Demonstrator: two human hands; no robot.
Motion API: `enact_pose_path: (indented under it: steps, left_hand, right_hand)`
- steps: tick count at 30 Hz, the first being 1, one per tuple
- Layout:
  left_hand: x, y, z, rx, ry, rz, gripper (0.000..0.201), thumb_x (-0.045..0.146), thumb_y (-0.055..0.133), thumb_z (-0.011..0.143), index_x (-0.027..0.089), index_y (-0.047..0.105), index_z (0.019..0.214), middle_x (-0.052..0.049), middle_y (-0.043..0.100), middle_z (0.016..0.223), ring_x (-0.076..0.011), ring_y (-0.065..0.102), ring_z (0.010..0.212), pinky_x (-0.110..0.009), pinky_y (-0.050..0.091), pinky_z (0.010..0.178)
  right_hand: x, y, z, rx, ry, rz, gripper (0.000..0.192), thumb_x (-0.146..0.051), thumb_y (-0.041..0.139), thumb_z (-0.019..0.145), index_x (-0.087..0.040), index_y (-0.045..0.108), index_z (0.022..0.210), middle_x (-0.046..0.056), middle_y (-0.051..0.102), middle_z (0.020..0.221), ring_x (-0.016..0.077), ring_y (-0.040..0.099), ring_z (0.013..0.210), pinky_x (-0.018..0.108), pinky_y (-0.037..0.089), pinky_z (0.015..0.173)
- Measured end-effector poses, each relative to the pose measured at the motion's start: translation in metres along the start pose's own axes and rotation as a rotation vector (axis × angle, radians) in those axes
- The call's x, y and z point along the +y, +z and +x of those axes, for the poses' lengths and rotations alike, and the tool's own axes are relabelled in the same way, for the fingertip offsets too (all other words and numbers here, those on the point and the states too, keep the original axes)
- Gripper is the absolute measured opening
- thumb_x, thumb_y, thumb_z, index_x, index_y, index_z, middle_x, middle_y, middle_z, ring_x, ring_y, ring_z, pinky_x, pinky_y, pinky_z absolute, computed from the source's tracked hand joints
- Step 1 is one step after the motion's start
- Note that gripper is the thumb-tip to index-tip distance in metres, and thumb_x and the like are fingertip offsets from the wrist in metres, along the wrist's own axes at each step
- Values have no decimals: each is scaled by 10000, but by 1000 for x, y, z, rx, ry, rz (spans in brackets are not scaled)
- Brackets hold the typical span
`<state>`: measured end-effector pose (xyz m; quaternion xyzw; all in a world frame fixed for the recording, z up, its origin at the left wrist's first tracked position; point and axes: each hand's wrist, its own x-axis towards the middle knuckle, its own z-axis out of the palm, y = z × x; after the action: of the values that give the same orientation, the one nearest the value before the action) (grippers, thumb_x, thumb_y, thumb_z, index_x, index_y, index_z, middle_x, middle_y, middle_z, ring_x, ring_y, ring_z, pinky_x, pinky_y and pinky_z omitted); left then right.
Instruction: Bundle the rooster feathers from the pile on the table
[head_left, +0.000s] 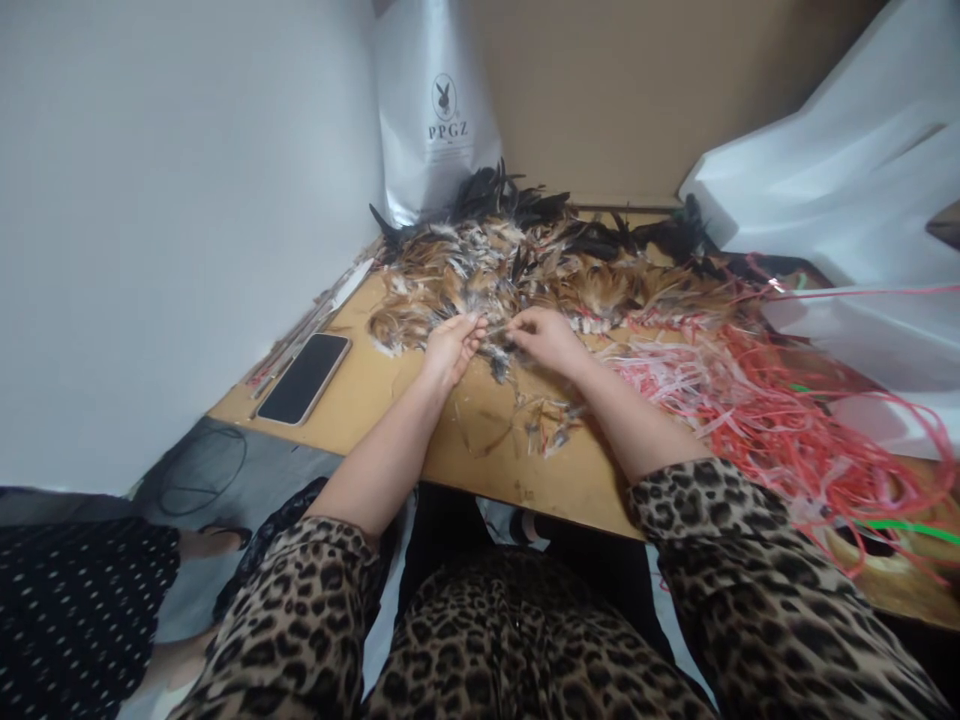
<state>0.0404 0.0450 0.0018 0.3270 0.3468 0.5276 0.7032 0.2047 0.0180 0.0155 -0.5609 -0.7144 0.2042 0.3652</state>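
Observation:
Brown, cream and black feathers [600,285] lie in a broad heap along the back of the wooden table [375,400]. At the heap's front edge, my left hand [454,348] is closed in a pinch on a feather, its fingertips facing right. A short gap away, my right hand [546,338] pinches too, and a thin part of the feather seems to run between the two hands. Its detail blurs into the plumage behind. Below the hands lie loose feather scraps [551,425]. A tangle of red and pink strings [750,400] spreads beside my right forearm.
A phone [304,378] lies near the table's left edge. Behind the feathers stands a silver-white printed bag [442,130]. Large white plastic bags [832,190] fill the right side. Another person's dotted garment [82,600] shows at lower left.

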Motion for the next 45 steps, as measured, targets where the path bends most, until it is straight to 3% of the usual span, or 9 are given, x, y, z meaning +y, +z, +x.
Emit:
enact_pose_path:
  steps: [5,12,16,19,24,27,32,38,45]
  left_hand:
    - [0,-1,1,-15,-22,-13,37,128,625,737,108,611,765,-10,647,677,-19,557,531,-102,392,463]
    - [1,0,-1,-54,-48,-36,56,136,634,734,117,623,785,-37,679,791,-33,599,597,-109,424,492]
    - [1,1,-3,-57,-31,-7,84,161,657,715,113,619,772,-53,687,850,-38,610,612,-115,425,504]
    - [1,3,-4,-71,32,63,138,200,694,677,109,622,750,-68,686,896,-60,627,643,-128,429,510]
    - [0,5,-6,-73,155,338,147,242,718,637,119,647,677,-30,673,696,-60,581,557,-143,440,534]
    - [-1,5,-7,-106,175,439,119,226,718,628,126,657,649,-1,646,626,-51,548,530,-143,438,555]
    - [-4,4,-7,-184,118,529,85,190,707,625,127,667,666,6,617,562,-63,543,506,-158,435,531]
    - [-7,2,-7,-272,103,593,134,227,665,684,114,683,752,-66,673,671,-105,621,599,-178,467,546]
    - [-8,3,-8,-259,41,510,148,239,693,667,96,660,691,-77,671,671,-95,611,557,-189,475,550]
  right_hand:
    - [1,-14,1,-190,267,579,257,-387,658,646,-141,611,703,-42,501,442,54,345,373,192,250,398]
    - [1,-11,1,-246,300,806,283,-357,730,556,-139,607,688,10,623,615,33,369,399,174,229,367]
    - [-3,-17,0,-235,302,691,264,-369,699,577,-136,600,654,-19,561,515,33,329,386,185,222,385]
    - [-7,-24,-1,-241,254,437,219,-348,652,611,-134,616,640,-30,540,493,50,370,419,196,277,433]
    - [-12,-30,-4,-364,27,-76,133,-233,557,642,-143,649,611,-38,553,518,78,433,501,210,307,519]
    - [-16,-29,-4,-416,-35,-251,134,-195,535,635,-153,660,608,-33,559,511,83,420,498,219,297,527]
    - [-19,-32,-4,-413,-28,-295,133,-184,534,623,-165,665,621,-26,556,503,86,407,487,219,286,513]
    - [-18,-38,-3,-372,-51,-322,154,-206,516,637,-147,650,590,-35,481,452,72,356,447,224,260,482]
    - [-15,-35,-1,-263,-55,-283,162,-235,538,645,-130,641,579,-26,508,473,73,377,469,224,278,504]
